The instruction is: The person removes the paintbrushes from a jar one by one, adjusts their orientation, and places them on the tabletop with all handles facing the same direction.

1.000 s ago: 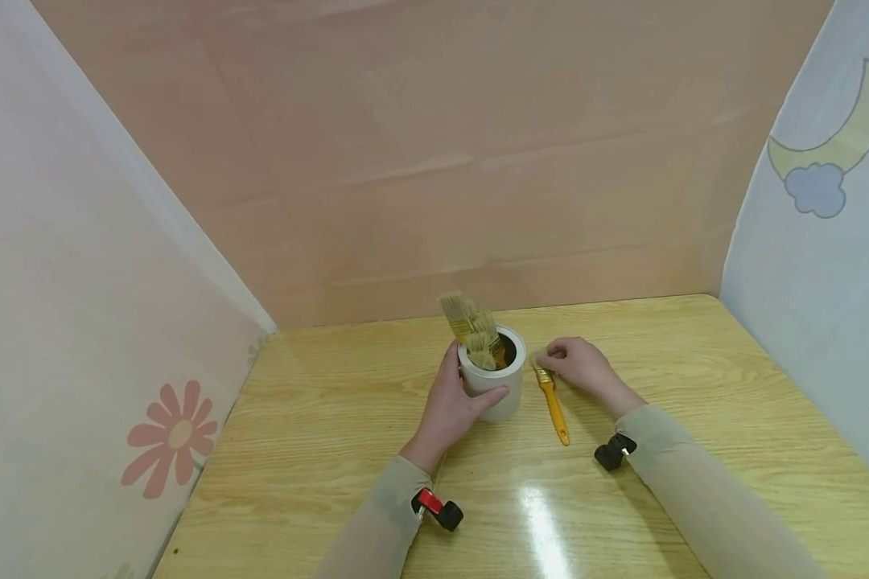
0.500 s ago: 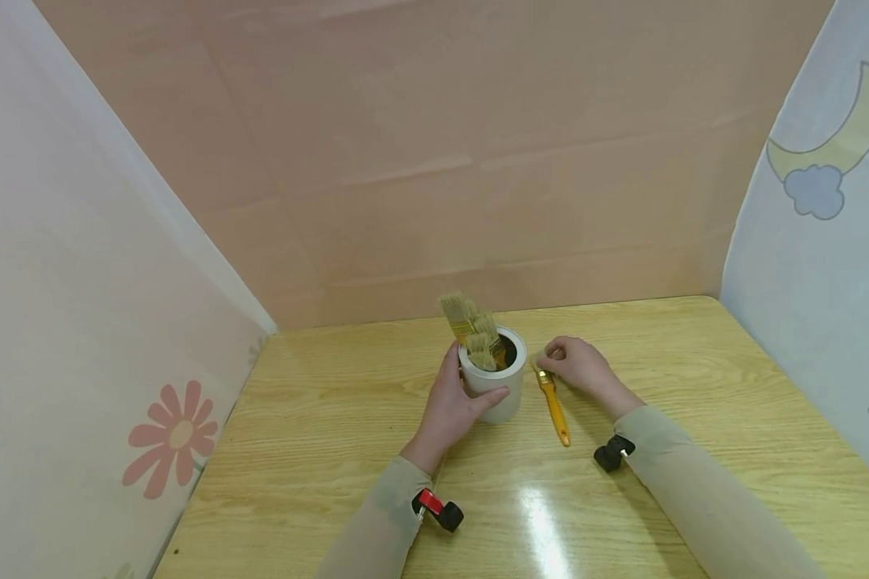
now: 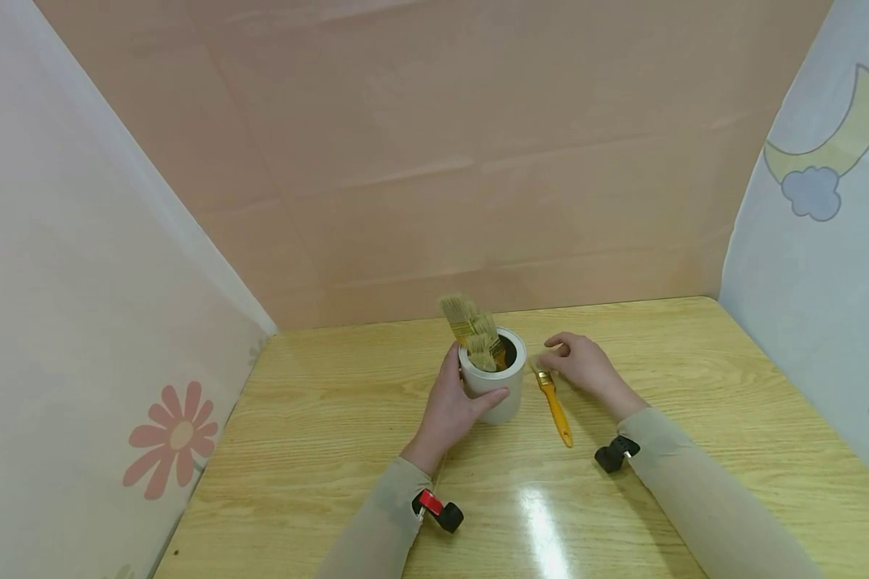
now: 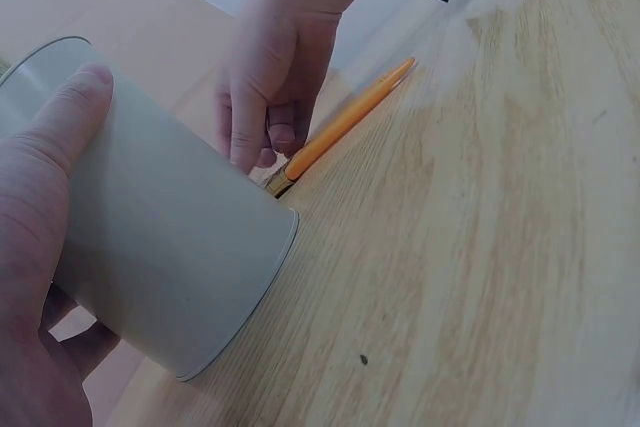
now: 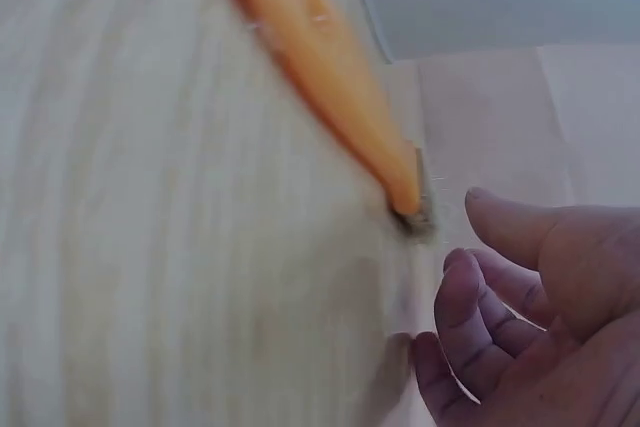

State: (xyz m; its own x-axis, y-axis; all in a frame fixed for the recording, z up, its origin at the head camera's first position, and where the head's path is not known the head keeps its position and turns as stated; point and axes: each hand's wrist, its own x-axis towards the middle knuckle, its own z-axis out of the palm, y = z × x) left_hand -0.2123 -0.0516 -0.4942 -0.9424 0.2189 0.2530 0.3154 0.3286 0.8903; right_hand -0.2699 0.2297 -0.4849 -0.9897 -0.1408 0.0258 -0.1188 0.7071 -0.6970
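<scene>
My left hand (image 3: 452, 414) grips a white can (image 3: 503, 408) from its left side, the thumb across the front. Several paintbrushes (image 3: 481, 346) stand in the can with their pale bristles up, some leaning out over the rim. Just right of the can, another paintbrush (image 3: 553, 406) lies on the wooden table, its orange handle towards me and its bristles at the far end. My right hand (image 3: 582, 366) is at that bristle end and partly covers it. In the right wrist view, the right thumb (image 5: 505, 227) stands apart from the loosely bent fingers, with nothing between them.
The wooden table (image 3: 319, 450) reaches back to a pinkish-tan curtain (image 3: 405, 201). Pale sheets hang at the left and right, the left one with a pink flower (image 3: 179, 434), the right with a moon (image 3: 850, 129).
My right thumb and fingers have spread apart at the bristle end of the lying paintbrush, which has barely moved. The left hand and the can stay where they were.
</scene>
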